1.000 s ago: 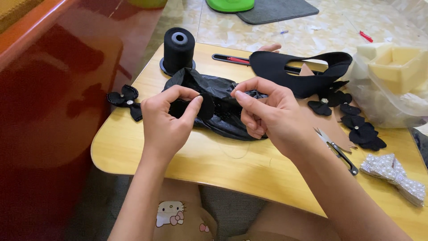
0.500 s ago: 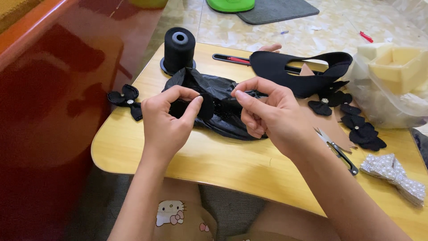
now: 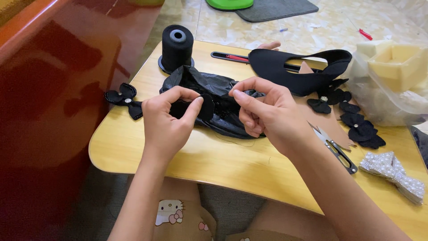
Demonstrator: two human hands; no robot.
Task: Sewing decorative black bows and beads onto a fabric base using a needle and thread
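Fingers of the left hand (image 3: 167, 118) are curled in, thumb and forefinger pinching a small black fabric piece (image 3: 191, 108) held just above the table (image 3: 187, 156). Across from it, the right hand (image 3: 267, 114) has its thumb and forefinger tips pressed together close to that piece, as if nipping something very fine; whether a needle or thread sits between them cannot be told. Both hands hover over a crumpled black plastic bag (image 3: 223, 102) lying mid-table. Behind the bag stands a black thread cone (image 3: 177, 47) near the far edge. Left of the hands, a finished black bow (image 3: 125, 99) with a small shiny centre rests near the table's rim. Farther back, a large black cut-out shape (image 3: 298, 71) lies over a dark pen-like tool (image 3: 229, 56). To the right, several black flowers (image 3: 352, 120) are scattered together, with thread snips (image 3: 336, 149) just beside the right wrist and a pearl bow (image 3: 394, 174) near the corner. A clear bag of pale foam pieces (image 3: 392, 76) sits at the far right.
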